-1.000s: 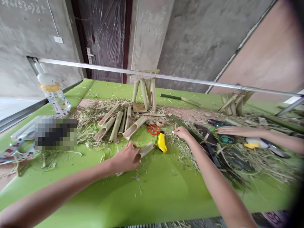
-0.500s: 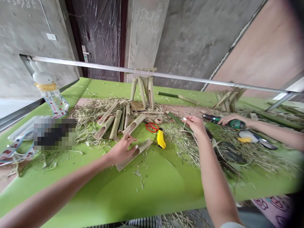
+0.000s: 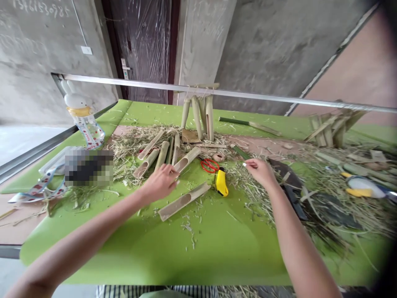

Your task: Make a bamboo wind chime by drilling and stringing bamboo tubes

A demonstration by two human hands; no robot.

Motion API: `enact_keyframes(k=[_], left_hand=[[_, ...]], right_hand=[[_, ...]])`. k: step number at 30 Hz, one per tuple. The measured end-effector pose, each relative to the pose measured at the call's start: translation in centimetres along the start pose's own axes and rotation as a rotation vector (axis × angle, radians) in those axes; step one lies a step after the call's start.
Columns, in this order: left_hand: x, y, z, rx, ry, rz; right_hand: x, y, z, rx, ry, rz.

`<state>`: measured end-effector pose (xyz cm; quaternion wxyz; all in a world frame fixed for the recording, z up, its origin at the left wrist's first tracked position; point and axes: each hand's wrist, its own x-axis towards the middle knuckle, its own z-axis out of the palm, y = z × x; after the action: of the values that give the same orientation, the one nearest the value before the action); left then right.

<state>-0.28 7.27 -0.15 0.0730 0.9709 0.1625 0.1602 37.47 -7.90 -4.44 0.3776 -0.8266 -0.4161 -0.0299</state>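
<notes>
My left hand [image 3: 161,182] is over the near end of a cut bamboo tube [image 3: 190,159], its fingers bent but apart; I cannot tell whether they touch it. In front of that hand a split bamboo tube with an oval opening [image 3: 185,201] lies on the green table cover. More bamboo tubes [image 3: 161,155] lie just beyond the fingers. My right hand [image 3: 259,171] hovers above the dry straw, thumb and forefinger pinched; anything between them is too small to make out. A green bamboo stick [image 3: 239,152] lies beside its fingertips. Between the hands are red-handled scissors [image 3: 210,166] and a yellow cutter [image 3: 221,183].
Upright bamboo tubes [image 3: 209,118] hang or stand at the back under a metal rail [image 3: 248,95]. A bottle with a duck-like lid [image 3: 88,124] stands left. Straw [image 3: 328,198], dark pieces and a white-yellow tool [image 3: 366,186] lie right.
My left hand has moved off the split tube to the tube behind it. My right hand stays pinched over the straw. Another person's hand and the drill are out of view after the camera turned left.
</notes>
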Motion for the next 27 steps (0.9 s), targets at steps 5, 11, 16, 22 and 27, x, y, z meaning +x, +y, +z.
enact_keyframes(k=[5, 11, 16, 22, 27], left_hand=[[-0.2, -4.0, -4.5, 0.116, 0.039, -0.234], [-2.7, -4.4, -6.4, 0.136, -0.155, -0.381], [-4.4, -2.1, -4.0, 0.005, -0.082, -0.213], [-5.9, -1.1, -1.1, 0.042, -0.075, -0.364], [-7.2, -0.8, -2.3, 0.084, -0.069, -0.446]], right_hand=[[-0.2, -1.0, 0.6, 0.007, 0.042, -0.054], [-0.8, -2.7, 0.3, 0.032, 0.074, -0.045], [-1.8, -4.6, 0.0, 0.047, 0.047, -0.090], [-3.3, -9.0, 0.4, 0.122, -0.075, -0.242], [-5.1, -13.4, 1.0, 0.130, -0.232, -0.397]])
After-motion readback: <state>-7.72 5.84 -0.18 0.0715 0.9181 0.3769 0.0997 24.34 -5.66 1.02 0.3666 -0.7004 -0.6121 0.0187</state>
